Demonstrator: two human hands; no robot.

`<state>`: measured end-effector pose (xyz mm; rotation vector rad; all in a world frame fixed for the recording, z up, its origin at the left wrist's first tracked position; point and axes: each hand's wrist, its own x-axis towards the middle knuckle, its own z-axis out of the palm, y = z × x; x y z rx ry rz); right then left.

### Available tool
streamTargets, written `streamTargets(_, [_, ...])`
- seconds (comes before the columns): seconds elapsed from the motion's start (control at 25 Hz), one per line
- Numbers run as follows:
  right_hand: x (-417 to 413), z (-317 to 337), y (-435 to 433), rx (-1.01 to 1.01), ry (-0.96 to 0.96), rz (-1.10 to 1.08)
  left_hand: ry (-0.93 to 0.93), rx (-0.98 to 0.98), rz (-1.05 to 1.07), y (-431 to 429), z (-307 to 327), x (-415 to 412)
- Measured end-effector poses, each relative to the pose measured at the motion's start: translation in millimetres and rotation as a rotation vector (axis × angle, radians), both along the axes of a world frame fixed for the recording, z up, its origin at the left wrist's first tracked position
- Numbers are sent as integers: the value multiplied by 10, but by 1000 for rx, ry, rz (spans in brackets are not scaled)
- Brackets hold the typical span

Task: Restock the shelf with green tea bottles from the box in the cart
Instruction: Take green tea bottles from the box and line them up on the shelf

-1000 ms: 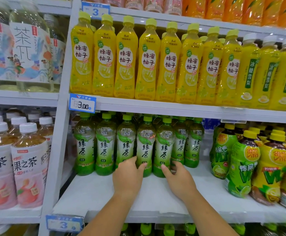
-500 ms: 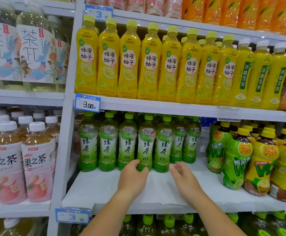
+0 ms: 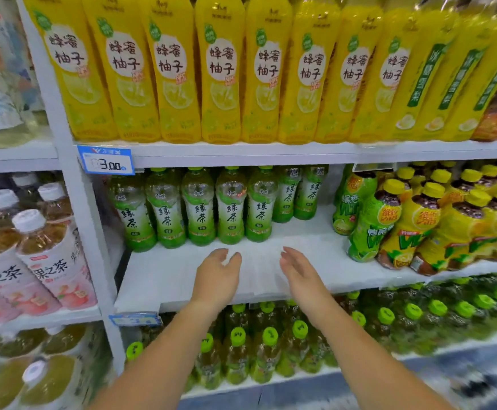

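Several green tea bottles (image 3: 229, 208) with green labels and caps stand in a row at the back of the white middle shelf (image 3: 164, 279). Two more of them stand further back to the right. My left hand (image 3: 216, 276) hovers over the bare front of the shelf, fingers apart and empty, a short way in front of the row. My right hand (image 3: 299, 270) is beside it, also empty with fingers spread. Neither hand touches a bottle. The box and the cart are out of view.
Yellow honey-pomelo bottles (image 3: 220, 72) fill the shelf above. Yellow-capped green and yellow bottles (image 3: 389, 223) crowd the right of the middle shelf. Peach tea bottles (image 3: 43, 255) stand in the left bay. Green-capped bottles (image 3: 268, 350) fill the shelf below. A 3.00 price tag (image 3: 106, 160) hangs on the rail.
Both hands have drawn back from the bases of the green tea bottles toward the shelf's front edge and let go. The camera has moved closer and tilted down.
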<state>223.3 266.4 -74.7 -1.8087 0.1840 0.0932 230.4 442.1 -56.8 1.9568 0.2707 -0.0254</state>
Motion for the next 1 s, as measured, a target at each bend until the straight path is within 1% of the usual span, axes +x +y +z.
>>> streamTargets(0.12, [-392, 320, -32, 12, 123, -15, 127, -9, -29, 7, 242, -322])
streamTargets(0.24, [-884, 715, -135, -8, 252, -13, 230, 10, -109, -17, 545, -829])
streamTargets(0.44, [-1868, 1383, -474, 27, 420, -118, 364, 51, -252, -174, 1247, -1727])
streamTargets(0.52, [-2347, 1594, -656, -9, 462, -192, 387, 72, -333, -298, 1481, -2024])
streamTargets(0.64, [-3074, 1823, -934, -44, 481, -322, 427, 52, -474, -601, 1733, -2413])
streamTargets(0.72, [-3527, 1928, -1155, -27, 492, -431, 427, 31, -579, -899, 1851, -2643])
streamTargets(0.88, [-4278, 2043, -1649, -14, 505, -612, 368, -28, -717, -1526, 1986, -3101])
streamTargets(1.0, [-4735, 2072, -2075, -19, 507, -665, 382, -74, -787, -2099, 1964, -3423])
